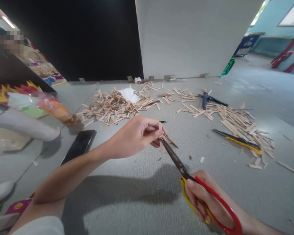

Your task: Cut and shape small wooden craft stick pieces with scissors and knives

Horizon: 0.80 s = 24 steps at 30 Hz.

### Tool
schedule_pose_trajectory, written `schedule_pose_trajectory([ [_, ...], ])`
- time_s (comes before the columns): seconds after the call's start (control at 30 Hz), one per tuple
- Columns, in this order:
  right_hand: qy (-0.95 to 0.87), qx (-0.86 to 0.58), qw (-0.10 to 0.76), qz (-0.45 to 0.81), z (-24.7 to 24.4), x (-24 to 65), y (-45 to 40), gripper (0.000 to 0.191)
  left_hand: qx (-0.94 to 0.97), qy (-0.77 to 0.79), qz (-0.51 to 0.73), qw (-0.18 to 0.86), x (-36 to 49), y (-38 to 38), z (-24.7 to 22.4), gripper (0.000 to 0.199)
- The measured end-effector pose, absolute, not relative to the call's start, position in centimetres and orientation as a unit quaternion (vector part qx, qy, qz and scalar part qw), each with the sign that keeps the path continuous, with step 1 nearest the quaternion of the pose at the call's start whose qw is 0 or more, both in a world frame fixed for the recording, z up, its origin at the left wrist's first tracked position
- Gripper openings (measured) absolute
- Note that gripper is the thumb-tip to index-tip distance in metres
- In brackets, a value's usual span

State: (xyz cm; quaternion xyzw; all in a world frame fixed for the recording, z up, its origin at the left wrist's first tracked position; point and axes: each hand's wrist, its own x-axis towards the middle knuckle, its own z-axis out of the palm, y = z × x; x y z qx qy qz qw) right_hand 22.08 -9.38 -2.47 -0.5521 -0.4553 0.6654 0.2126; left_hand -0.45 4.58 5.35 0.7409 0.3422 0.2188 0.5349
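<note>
My left hand [139, 135] pinches a short, flat wooden stick [160, 126] between thumb and fingers, above the grey floor. Part of the stick is hidden by the fingertips. My right hand [201, 195] is wrapped round the red and yellow handles of a pair of scissors [177, 160]. The blades reach up to the stick at my left fingertips; whether they grip it cannot be made out. Behind my left hand lie a large heap of wooden pieces [107, 106] and a white tissue [129, 94]. A pen [163, 121] shows just past my fingers.
On the right, a yellow and black utility knife [237, 140] rests against a pile of sticks [237, 122], near a dark blue tool [204, 98]. A phone [79, 147], an orange bottle [57, 109] and a pale roll [24, 122] lie left. Panels [186, 39] stand behind; a person is far left.
</note>
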Motion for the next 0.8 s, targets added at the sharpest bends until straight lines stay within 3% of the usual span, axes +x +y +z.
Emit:
schedule_pose_trajectory([
  [0.33,-0.480,-0.568,0.192,0.640,-2.3,21.5,-9.3,0.076,0.746,0.326,0.187,0.549,-0.7,4.7,5.4,0.023],
  [0.63,-0.319,-0.353,0.251,0.843,-5.6,22.6,-9.7,0.074,0.764,0.277,0.099,0.574,-1.6,6.2,6.0,0.021],
  [0.8,-0.406,-0.411,0.265,0.772,-5.5,23.0,-9.9,0.074,0.752,0.281,0.095,0.589,-1.8,6.4,6.0,0.020],
])
